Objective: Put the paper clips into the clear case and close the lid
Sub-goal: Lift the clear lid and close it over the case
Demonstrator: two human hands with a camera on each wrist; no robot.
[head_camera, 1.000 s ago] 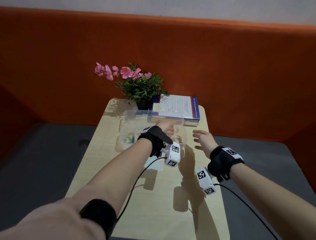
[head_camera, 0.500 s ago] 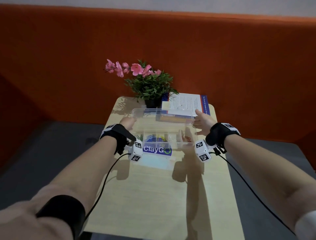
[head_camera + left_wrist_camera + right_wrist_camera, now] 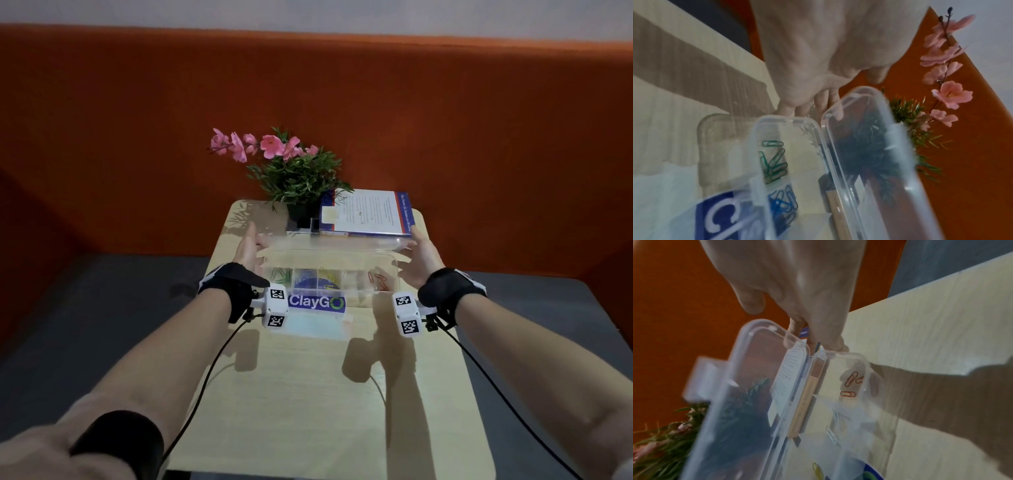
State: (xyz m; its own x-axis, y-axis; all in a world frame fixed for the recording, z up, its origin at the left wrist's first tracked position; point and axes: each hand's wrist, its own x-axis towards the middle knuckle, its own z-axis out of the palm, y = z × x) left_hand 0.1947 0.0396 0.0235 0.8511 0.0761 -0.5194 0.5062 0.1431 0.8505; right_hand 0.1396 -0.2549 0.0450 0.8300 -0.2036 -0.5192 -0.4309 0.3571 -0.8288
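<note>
Clear case (image 3: 329,284) on the pale table (image 3: 308,394), at its middle, with a blue ClayGO sticker (image 3: 317,302) just at 6 o'clock of it. Lid (image 3: 329,244) raised on the far hinge, tilted partway over the tray, not yet shut. Paper clips inside the compartments: green ones (image 3: 774,162) in the end cell at 9 o'clock, blue ones (image 3: 783,204) in the next, red ones (image 3: 851,381) in the end cell at 3 o'clock.

Left hand (image 3: 248,250) at the lid's 9 o'clock end, fingers (image 3: 830,100) stretched out straight behind the lid's corner, thumb spread apart; no clench. Right hand (image 3: 423,258) at the 3 o'clock end, fingers (image 3: 795,327) likewise extended behind that corner, thumb apart. Apparently touching the lid's back rather than pinching it, though motion blur makes that hard to confirm.

At 12 o'clock of the case, a potted plant (image 3: 298,174) with pink blossoms; at 1 o'clock, a book (image 3: 366,212) lying flat.
</note>
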